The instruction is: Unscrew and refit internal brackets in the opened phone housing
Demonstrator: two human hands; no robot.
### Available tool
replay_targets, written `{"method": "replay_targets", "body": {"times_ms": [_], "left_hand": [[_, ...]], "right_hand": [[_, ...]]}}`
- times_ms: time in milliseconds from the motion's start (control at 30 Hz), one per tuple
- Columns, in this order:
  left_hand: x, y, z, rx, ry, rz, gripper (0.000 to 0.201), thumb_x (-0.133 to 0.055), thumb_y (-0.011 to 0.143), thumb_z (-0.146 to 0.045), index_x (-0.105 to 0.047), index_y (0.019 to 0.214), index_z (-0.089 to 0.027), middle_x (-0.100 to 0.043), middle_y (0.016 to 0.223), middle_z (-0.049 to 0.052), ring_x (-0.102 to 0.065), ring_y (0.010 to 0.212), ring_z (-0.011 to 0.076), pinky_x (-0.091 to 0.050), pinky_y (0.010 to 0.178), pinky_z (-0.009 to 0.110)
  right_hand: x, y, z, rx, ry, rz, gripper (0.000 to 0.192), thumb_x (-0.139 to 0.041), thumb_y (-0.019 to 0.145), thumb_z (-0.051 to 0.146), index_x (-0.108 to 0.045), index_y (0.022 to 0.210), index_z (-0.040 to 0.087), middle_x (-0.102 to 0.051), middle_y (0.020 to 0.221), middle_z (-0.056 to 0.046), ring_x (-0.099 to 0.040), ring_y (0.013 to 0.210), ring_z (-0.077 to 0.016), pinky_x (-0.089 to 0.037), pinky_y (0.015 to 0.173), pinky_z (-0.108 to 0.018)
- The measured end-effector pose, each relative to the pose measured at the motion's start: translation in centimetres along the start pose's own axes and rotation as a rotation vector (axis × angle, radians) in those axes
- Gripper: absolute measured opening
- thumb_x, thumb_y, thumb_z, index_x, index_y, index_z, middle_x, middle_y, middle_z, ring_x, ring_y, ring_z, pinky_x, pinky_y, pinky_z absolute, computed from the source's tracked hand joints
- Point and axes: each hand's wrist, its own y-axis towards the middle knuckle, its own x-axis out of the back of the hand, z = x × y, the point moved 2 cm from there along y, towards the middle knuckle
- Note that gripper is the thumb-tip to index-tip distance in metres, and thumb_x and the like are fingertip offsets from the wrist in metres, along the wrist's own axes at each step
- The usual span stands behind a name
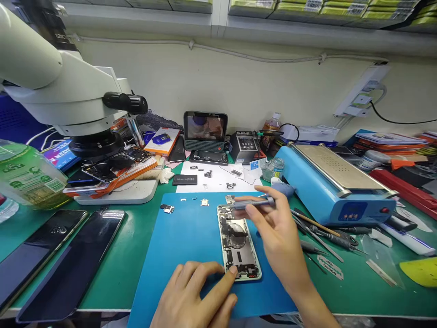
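An opened phone (244, 248) lies on the blue mat (184, 241), its circuit boards and round coil exposed. My left hand (201, 296) is at its lower left, fingers apart, with the index fingertip resting on the phone's lower end. In my right hand (278, 228) a grey screwdriver (254, 203) is held nearly level over the phone's top end; whether its tip touches anything cannot be made out. Small metal parts, among them a silver plate (204, 202) and a camera-like module (168, 208), lie on the mat. A black battery (185, 180) rests on white paper behind.
A microscope (85, 100) towers at left above a phone board and orange boxes. Two dark phones (73, 259) lie at lower left. To the right are a blue heating plate machine (327, 182), tweezers (319, 237) and a razor blade (330, 267). A small screen (205, 130) stands at the back.
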Motion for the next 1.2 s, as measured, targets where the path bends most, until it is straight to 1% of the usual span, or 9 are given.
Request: {"method": "replay_targets", "body": {"times_ms": [67, 133, 267, 367, 467, 633, 867, 1000, 1200], "left_hand": [[0.6, 0.0, 0.3, 0.059, -0.124, -0.049, 0.028, -0.066, 0.110, -0.020, -0.079, 0.133, -0.028, -0.083, 0.106, 0.005, -0.078, 0.088, 0.0181, -0.064, 0.079, 0.029], [1.4, 0.2, 0.8, 0.171, -0.279, -0.094, 0.028, -0.061, 0.113, -0.020, -0.079, 0.133, -0.027, -0.085, 0.105, 0.005, -0.080, 0.088, 0.0172, -0.066, 0.080, 0.027], [2.5, 1.5, 2.0, 0.476, -0.560, -0.120, 0.029, -0.071, 0.111, -0.032, -0.080, 0.139, -0.030, -0.088, 0.104, 0.003, -0.084, 0.085, 0.0172, -0.070, 0.073, 0.024], [2.4, 2.6, 2.2, 0.566, -0.741, -0.079, 0.027, -0.081, 0.104, -0.030, -0.085, 0.131, -0.033, -0.089, 0.101, -0.001, -0.087, 0.089, 0.0177, -0.070, 0.076, 0.021], [2.1, 2.9, 2.3, 0.586, -0.775, -0.031, 0.024, -0.081, 0.104, -0.023, -0.088, 0.124, -0.035, -0.090, 0.101, -0.003, -0.087, 0.089, 0.0159, -0.069, 0.080, 0.020], [1.8, 2.5, 2.5, 0.572, -0.774, -0.033, 0.025, -0.078, 0.107, -0.022, -0.088, 0.125, -0.035, -0.090, 0.100, -0.003, -0.085, 0.086, 0.0146, -0.069, 0.081, 0.021], [1.7, 2.6, 2.3, 0.558, -0.823, -0.061, 0.033, -0.077, 0.106, -0.017, -0.087, 0.125, -0.042, -0.090, 0.104, -0.010, -0.084, 0.090, 0.0095, -0.065, 0.082, 0.014], [1.8, 2.6, 2.3, 0.559, -0.816, -0.090, 0.035, -0.079, 0.104, -0.013, -0.087, 0.124, -0.041, -0.090, 0.104, -0.010, -0.084, 0.089, 0.0090, -0.063, 0.083, 0.013], [1.6, 2.1, 2.5, 0.563, -0.804, -0.069, 0.032, -0.079, 0.104, -0.015, -0.088, 0.124, -0.039, -0.090, 0.101, -0.007, -0.082, 0.085, 0.0106, -0.062, 0.079, 0.014]], "right_hand": [[0.4, -1.3, 0.2, -0.047, 0.108, 0.003, 0.044, -0.069, 0.108, 0.049, -0.052, 0.144, 0.031, -0.082, 0.121, -0.008, -0.083, 0.094, -0.0243, -0.070, 0.086, -0.041], [0.2, -2.8, 0.2, -0.095, 0.202, 0.038, 0.047, -0.065, 0.109, 0.051, -0.050, 0.149, 0.032, -0.082, 0.116, -0.008, -0.081, 0.080, -0.0233, -0.070, 0.075, -0.041], [-1.3, -5.1, -0.5, -0.259, 0.442, 0.081, 0.050, -0.072, 0.106, 0.047, -0.054, 0.150, 0.034, -0.080, 0.112, -0.005, -0.078, 0.079, -0.0211, -0.070, 0.077, -0.040], [-2.2, -5.6, -1.1, -0.236, 0.513, 0.054, 0.054, -0.081, 0.101, 0.040, -0.057, 0.149, 0.036, -0.081, 0.110, -0.004, -0.079, 0.080, -0.0197, -0.070, 0.078, -0.036], [-2.2, -5.5, -1.7, -0.189, 0.507, 0.079, 0.051, -0.080, 0.102, 0.037, -0.058, 0.148, 0.037, -0.083, 0.114, -0.006, -0.082, 0.084, -0.0216, -0.072, 0.079, -0.036], [-1.7, -5.3, -1.8, -0.208, 0.533, 0.124, 0.050, -0.079, 0.103, 0.035, -0.059, 0.149, 0.038, -0.083, 0.115, -0.006, -0.083, 0.089, -0.0224, -0.072, 0.081, -0.036], [-1.9, -5.4, -1.6, -0.373, 0.546, 0.078, 0.058, -0.086, 0.097, 0.038, -0.056, 0.147, 0.038, -0.083, 0.110, -0.005, -0.083, 0.091, -0.0209, -0.070, 0.081, -0.029], [-1.5, -5.8, -2.2, -0.325, 0.518, 0.076, 0.059, -0.088, 0.096, 0.033, -0.056, 0.145, 0.040, -0.084, 0.110, -0.005, -0.084, 0.096, -0.0224, -0.071, 0.081, -0.028], [-1.4, -5.6, -2.3, -0.200, 0.486, 0.119, 0.045, -0.078, 0.103, 0.027, -0.060, 0.142, 0.041, -0.086, 0.111, -0.003, -0.087, 0.091, -0.0206, -0.072, 0.082, -0.027]]}}
